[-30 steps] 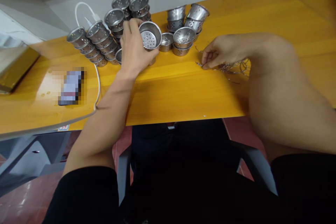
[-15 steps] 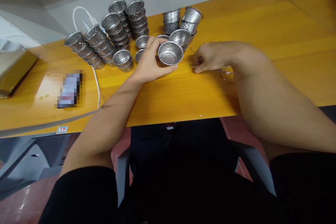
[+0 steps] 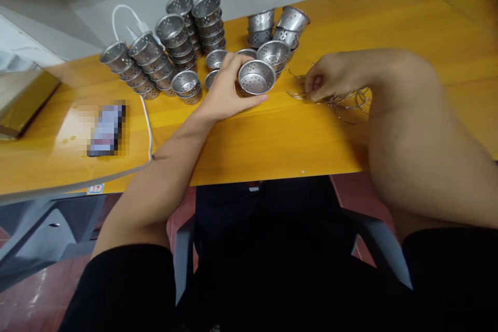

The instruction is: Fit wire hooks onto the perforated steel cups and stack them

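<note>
A round perforated metal cup (image 3: 257,79) is in my left hand (image 3: 223,96), tilted so its open mouth faces me, with thumb and fingers around its side. On the right, my right hand (image 3: 324,83) is low over the table with its fingers pinched together. Thin curved metal wires (image 3: 298,95) stick out at the fingertips; their overlap with the hand hides exactly how many it grips. More loose, bent wires (image 3: 360,99) lie under and beside the wrist. Just behind the held cup stands another perforated cup (image 3: 273,53) on a short stack.
Several stacks of perforated cups (image 3: 171,31) stand at the back left, and leaning stacks (image 3: 292,19) at the back right. A phone (image 3: 107,129) with a blurred screen and a white cable (image 3: 147,129) lie on the yellow table (image 3: 249,150). A box (image 3: 29,98) sits far left.
My right hand has moved right, uncovering more of the wires near its fingertips. My left hand keeps hold of the cup. The whole view has shifted slightly.
</note>
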### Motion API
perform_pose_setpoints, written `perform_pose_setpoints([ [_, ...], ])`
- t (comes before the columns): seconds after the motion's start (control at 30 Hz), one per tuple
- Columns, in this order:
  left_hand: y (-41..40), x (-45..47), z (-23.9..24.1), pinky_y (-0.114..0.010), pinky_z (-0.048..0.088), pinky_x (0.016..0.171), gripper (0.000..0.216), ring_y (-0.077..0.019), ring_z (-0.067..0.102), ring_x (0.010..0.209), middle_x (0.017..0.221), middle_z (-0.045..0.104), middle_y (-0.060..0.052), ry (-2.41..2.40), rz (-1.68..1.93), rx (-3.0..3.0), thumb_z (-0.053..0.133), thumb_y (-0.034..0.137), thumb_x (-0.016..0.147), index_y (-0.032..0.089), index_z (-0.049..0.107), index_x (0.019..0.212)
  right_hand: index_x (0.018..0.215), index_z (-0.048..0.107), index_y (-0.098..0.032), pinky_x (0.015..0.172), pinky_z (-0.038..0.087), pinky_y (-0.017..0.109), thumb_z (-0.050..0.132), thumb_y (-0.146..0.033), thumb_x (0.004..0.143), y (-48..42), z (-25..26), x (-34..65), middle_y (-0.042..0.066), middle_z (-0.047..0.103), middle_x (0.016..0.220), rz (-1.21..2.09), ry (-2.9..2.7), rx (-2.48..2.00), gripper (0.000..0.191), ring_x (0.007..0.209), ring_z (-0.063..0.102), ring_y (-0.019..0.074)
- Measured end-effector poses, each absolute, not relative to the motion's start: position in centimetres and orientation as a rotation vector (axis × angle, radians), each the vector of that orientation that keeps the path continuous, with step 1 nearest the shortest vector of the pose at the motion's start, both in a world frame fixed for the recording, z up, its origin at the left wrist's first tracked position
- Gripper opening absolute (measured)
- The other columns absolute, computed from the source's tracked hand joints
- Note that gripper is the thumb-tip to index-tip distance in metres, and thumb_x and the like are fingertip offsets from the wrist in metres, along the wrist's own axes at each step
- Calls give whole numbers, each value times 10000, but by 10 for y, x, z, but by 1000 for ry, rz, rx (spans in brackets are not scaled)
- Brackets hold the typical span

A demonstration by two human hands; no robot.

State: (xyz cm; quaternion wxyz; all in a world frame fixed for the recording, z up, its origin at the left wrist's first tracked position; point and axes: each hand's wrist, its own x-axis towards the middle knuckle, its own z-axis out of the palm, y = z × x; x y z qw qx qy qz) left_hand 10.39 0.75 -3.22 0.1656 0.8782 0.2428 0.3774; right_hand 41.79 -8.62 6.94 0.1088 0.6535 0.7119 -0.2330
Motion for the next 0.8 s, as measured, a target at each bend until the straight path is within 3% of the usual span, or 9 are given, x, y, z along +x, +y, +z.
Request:
perform_pose_setpoints([
  [0.17, 10, 107, -36, -635, 606, 1319, 797, -414, 747, 1442, 1480, 693, -102, 672, 1120, 2461, 1069, 715, 920, 358, 671, 1511, 1003, 818, -198, 770, 504, 362, 798, -93, 1054, -83, 63, 416, 19, 818, 919, -670, 2123, 1911, 119, 845, 727, 236],
  [0.37, 13, 109, -40, -620, 617, 1288, 859, -397, 758, 1385, 1435, 705, -86, 707, 1121, 2433, 1067, 843, 855, 365, 694, 1463, 907, 738, -215, 762, 485, 388, 891, -266, 1074, -82, 60, 404, 33, 757, 859, -504, 2070, 1865, 232, 793, 700, 252],
  [0.5, 13, 108, -40, -615, 620, 1289, 875, -396, 755, 1402, 1469, 701, -93, 677, 1119, 2419, 1032, 885, 868, 358, 686, 1475, 885, 730, -225, 752, 443, 396, 893, -283, 1083, -82, 59, 403, 31, 718, 806, -473, 2078, 1839, 263, 761, 665, 250],
  [0.7, 10, 108, -37, -593, 647, 1265, 892, -389, 767, 1382, 1471, 718, -87, 697, 1105, 2424, 1062, 866, 844, 364, 688, 1479, 914, 723, -232, 717, 445, 385, 842, -322, 1072, -84, 59, 403, 17, 705, 773, -449, 2107, 1837, 217, 716, 645, 228],
  [0.8, 8, 108, -36, -599, 645, 1271, 825, -384, 764, 1381, 1467, 705, -94, 695, 1125, 2415, 1057, 793, 891, 354, 687, 1484, 957, 738, -232, 752, 490, 397, 810, -384, 1092, -87, 64, 399, 41, 734, 836, -425, 2106, 1874, 215, 778, 683, 258],
])
